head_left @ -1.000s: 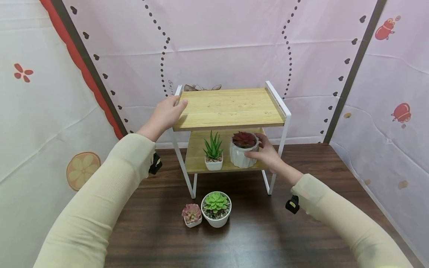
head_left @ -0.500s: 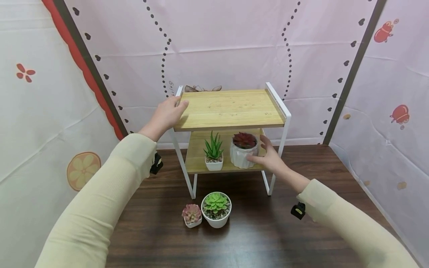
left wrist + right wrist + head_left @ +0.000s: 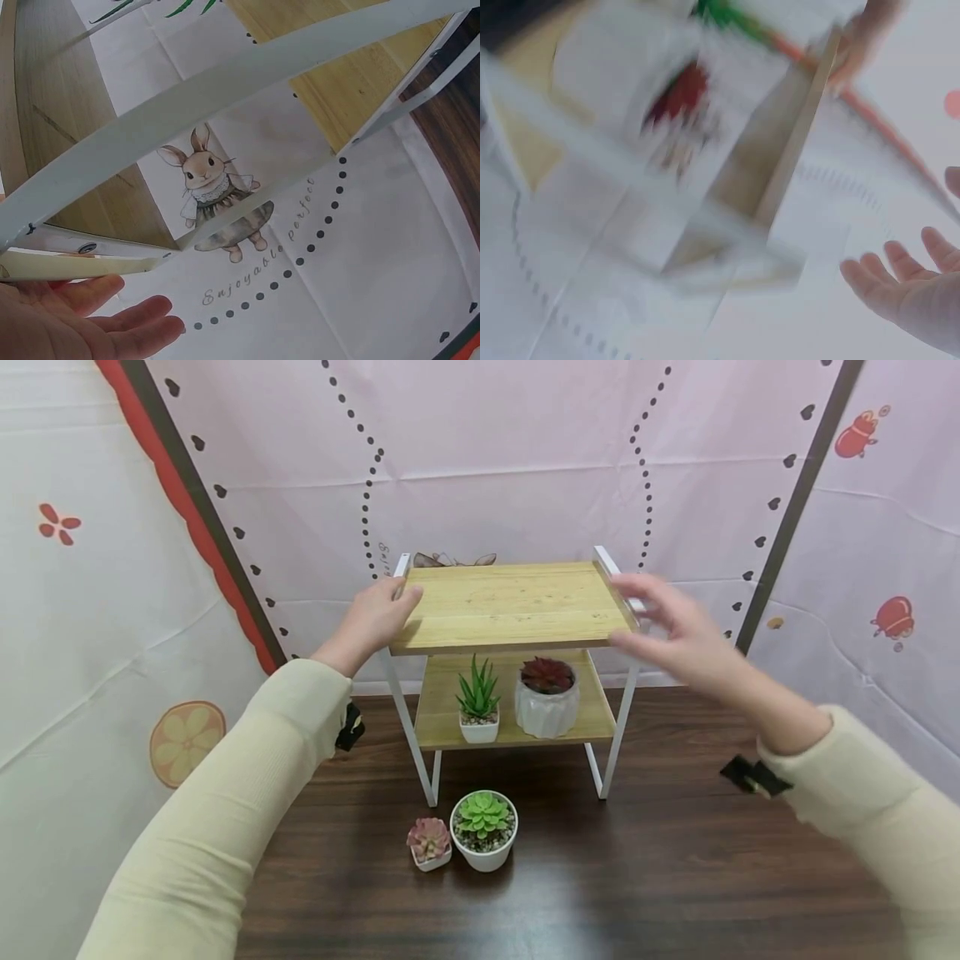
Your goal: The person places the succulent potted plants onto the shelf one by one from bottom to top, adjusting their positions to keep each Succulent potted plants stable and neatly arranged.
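A two-tier shelf with a pale wooden top board [image 3: 517, 602] and white metal frame stands on the dark table. My left hand [image 3: 375, 618] rests at its top left edge; the left wrist view shows the fingers [image 3: 139, 334] loosely extended beside the rail. My right hand [image 3: 686, 635], blurred, is by the top right rail with fingers spread, holding nothing. Whether it touches the rail I cannot tell. On the lower board [image 3: 442, 697], a dark red succulent [image 3: 547, 702] in a white fluted pot sits right of an aloe-like plant [image 3: 478, 702] in a small white pot.
Before the shelf, on the dark wood table [image 3: 600, 877], a pink succulent [image 3: 430, 842] in a small white pot stands beside a green succulent [image 3: 483, 827] in a round white pot. Behind hangs a pale printed cloth [image 3: 502, 460].
My right hand has let go of the fluted pot and moved up and right to the upper rail. The pot stays on the lower board. My left hand keeps its place.
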`<state>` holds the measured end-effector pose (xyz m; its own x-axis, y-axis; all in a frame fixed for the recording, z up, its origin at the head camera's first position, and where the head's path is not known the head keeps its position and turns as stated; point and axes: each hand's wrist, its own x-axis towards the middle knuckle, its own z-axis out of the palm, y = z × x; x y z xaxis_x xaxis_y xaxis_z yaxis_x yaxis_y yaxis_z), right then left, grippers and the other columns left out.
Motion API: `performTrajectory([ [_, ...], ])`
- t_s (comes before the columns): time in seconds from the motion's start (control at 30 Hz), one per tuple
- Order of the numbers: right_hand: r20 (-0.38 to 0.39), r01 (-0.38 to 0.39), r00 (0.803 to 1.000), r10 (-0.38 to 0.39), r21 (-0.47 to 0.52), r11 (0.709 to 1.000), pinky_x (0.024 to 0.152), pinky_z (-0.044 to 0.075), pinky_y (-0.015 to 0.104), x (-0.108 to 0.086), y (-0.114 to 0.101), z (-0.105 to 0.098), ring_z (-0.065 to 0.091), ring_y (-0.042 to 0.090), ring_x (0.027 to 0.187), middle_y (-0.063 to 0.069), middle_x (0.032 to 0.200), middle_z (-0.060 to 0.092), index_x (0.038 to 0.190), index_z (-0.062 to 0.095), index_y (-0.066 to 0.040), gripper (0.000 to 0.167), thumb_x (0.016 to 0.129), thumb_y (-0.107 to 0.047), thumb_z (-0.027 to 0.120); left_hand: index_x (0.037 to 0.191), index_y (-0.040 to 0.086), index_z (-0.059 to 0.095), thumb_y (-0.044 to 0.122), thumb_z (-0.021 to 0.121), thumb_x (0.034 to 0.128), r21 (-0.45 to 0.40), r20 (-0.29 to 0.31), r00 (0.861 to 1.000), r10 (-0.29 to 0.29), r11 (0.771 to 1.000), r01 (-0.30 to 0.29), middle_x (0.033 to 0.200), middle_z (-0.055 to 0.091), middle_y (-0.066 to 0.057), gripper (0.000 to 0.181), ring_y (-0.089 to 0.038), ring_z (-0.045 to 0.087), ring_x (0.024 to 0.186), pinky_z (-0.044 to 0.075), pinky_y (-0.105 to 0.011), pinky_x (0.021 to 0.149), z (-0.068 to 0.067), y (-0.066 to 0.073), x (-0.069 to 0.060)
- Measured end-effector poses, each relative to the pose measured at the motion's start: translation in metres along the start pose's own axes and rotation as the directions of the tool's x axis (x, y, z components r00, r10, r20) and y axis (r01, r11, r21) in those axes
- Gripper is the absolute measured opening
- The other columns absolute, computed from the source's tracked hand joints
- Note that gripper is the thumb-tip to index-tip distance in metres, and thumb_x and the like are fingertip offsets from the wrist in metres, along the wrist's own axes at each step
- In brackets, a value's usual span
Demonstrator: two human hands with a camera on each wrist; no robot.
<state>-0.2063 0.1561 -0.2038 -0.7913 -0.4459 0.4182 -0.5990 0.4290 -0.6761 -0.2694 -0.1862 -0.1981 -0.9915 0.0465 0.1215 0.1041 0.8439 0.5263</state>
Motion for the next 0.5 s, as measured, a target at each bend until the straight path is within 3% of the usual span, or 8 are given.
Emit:
performTrajectory([
  [0.1, -0.088, -0.049, 0.995, 0.046, -0.031, 0.998, 0.1, 0.033, 0.056, 0.02, 0.009, -0.019, 0.037, 0.037, 0.125, 0.016, 0.141, 0.038, 0.137, 0.039, -0.005, 0.048, 0.092, -0.018, 0.053, 0.143, 0.002, 0.024, 0.043, 0.029, 0.0971, 0.0, 0.004, 1.0, 0.0, 1.0, 0.0, 0.147, 0.025, -0.019, 0.063, -0.037, 0.024, 0.134, 0.025, -0.052, 0.107, -0.001, 0.0, -0.001],
  [0.17, -0.107, -0.098, 0.99, 0.092, -0.054, 0.994, 0.102, 0.029, 0.058, 0.03, 0.021, -0.026, 0.034, 0.038, 0.128, 0.017, 0.143, 0.035, 0.137, 0.039, -0.004, 0.048, 0.095, -0.027, 0.047, 0.144, 0.002, 0.024, 0.044, 0.028, 0.097, 0.003, 0.006, 1.0, 0.001, 1.0, -0.001, 0.147, 0.026, -0.019, 0.063, -0.037, 0.024, 0.134, 0.026, -0.052, 0.107, -0.002, 0.0, -0.001],
  [0.3, -0.081, -0.204, 0.977, 0.195, -0.11, 0.973, 0.101, 0.027, 0.06, 0.042, 0.05, -0.028, 0.031, 0.04, 0.13, 0.02, 0.144, 0.031, 0.139, 0.036, -0.003, 0.054, 0.097, -0.038, 0.038, 0.144, 0.002, 0.024, 0.046, 0.028, 0.0964, 0.011, 0.009, 1.0, 0.0, 1.0, -0.001, 0.147, 0.026, -0.019, 0.065, -0.037, 0.025, 0.134, 0.027, -0.052, 0.106, -0.002, 0.0, 0.0],
  [0.5, 0.002, -0.191, 0.981, 0.194, -0.158, 0.969, 0.107, 0.017, 0.059, 0.047, 0.069, -0.024, 0.015, 0.039, 0.137, 0.02, 0.15, 0.016, 0.138, 0.034, 0.003, 0.053, 0.098, -0.031, 0.036, 0.143, 0.001, 0.025, 0.047, 0.028, 0.0963, 0.003, 0.004, 1.0, 0.004, 1.0, -0.004, 0.148, 0.025, -0.018, 0.065, -0.036, 0.024, 0.135, 0.025, -0.05, 0.108, -0.001, -0.001, 0.0],
])
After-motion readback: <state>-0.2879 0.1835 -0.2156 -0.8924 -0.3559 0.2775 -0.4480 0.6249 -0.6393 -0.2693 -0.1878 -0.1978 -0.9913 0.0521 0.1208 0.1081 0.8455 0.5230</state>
